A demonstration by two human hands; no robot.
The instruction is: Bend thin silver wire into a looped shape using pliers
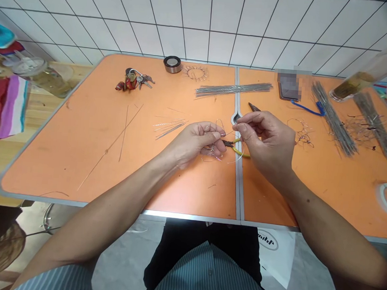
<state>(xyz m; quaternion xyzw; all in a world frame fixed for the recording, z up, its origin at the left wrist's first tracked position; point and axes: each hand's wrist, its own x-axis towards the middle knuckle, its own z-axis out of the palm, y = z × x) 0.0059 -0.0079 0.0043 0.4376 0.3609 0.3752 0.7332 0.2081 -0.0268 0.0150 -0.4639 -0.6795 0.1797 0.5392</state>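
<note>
My left hand (pixel 198 141) is closed around a small piece of looped thin wire (pixel 220 125), held over the middle of the orange table (pixel 90 155). My right hand (pixel 267 139) pinches the other end of that wire between thumb and fingers. Under both hands lies a pair of pliers with yellow-green handles (pixel 238 149). A few short wire pieces (pixel 170 126) lie just left of my left hand.
A bundle of straight wires (pixel 233 89) lies at the back centre, with more bundles (pixel 334 117) and tangled wire (pixel 302 132) on the right. Keys (pixel 133 80), a tape roll (pixel 171 64), a phone (pixel 288 87) and a bottle (pixel 367 75) stand further back.
</note>
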